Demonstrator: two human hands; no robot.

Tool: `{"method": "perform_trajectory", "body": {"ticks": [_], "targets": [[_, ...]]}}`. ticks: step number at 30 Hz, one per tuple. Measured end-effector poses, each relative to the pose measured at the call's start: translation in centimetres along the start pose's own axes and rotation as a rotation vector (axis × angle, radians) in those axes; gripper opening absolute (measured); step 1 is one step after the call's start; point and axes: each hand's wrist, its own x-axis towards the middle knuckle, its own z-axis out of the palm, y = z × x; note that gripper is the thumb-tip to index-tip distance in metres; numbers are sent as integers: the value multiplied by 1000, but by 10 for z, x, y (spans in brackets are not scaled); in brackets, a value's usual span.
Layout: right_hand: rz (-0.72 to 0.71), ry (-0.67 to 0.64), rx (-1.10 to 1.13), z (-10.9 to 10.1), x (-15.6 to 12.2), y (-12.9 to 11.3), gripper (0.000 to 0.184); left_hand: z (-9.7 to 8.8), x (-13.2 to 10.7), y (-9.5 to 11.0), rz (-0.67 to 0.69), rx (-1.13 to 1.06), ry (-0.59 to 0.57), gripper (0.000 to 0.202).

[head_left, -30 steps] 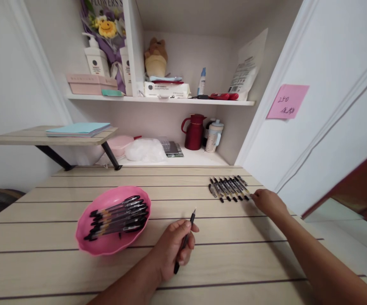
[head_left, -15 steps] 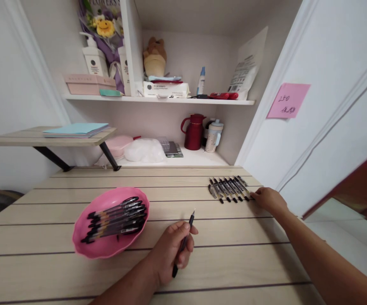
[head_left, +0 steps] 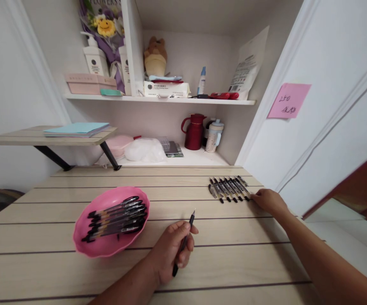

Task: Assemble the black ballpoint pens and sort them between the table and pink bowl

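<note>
At the lower middle of the frame, the left hand (head_left: 170, 250) rests on the slatted wooden table (head_left: 234, 258), its forearm coming in from the bottom edge. Its fingers are curled round one black pen (head_left: 190, 221), held in a writing grip with the tip pointing up and away and the back end sticking out below the palm.

At the right of the frame, the right arm stretches out long across the table from the lower right corner. The right hand (head_left: 268, 200) lies knuckles up at the right end of a row of pens (head_left: 229, 188). Its fingertips are against the outermost pen of that row. Whether they pinch it or only touch it cannot be told from here.

The row lies side by side in the right middle of the frame and holds about eight pens, though they sit too close together for a sure count.

One pink bowl (head_left: 107, 250) stands to the left of the left hand, near but apart from it. It holds a loose bundle of black pens (head_left: 116, 217), roughly seven or eight, all lying the same way.
</note>
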Motion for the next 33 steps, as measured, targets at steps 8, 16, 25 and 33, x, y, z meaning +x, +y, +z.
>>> {"method": "perform_trajectory", "body": {"ticks": [8, 16, 25, 33], "targets": [[-27, -13, 7, 1, 0, 3, 33, -1, 1, 0, 4, 12, 4, 33], [-35, -20, 13, 1, -2, 5, 35, 0, 1, 0, -7, 14, 14, 33], [19, 32, 21, -7, 16, 15, 33, 1, 0, 1, -5, 17, 21, 33], [63, 73, 34, -11, 35, 1, 34, 2, 0, 1, -12, 20, 33, 31]]}}
